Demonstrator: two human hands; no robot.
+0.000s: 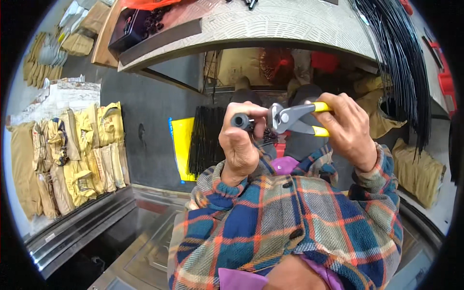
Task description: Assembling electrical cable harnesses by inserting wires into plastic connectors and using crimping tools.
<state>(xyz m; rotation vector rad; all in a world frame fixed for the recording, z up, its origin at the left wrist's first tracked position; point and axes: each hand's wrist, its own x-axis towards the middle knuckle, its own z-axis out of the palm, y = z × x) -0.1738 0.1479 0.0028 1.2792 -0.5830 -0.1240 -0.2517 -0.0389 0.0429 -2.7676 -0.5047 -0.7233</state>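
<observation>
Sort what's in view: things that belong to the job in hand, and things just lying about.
In use:
- yellow-handled pincers, in the right grip
- black tubular piece, in the left grip

Apparently just lying about:
- yellow sheet on the floor
- yellow and brown packages at left
- brown package at right

- One left hand (238, 150), one right hand (349, 126)
- One pair of pincers (296, 114)
- One dark tube (240, 117)
- One yellow sheet (181, 145)
- Seemingly two black bundles (403, 72)
</observation>
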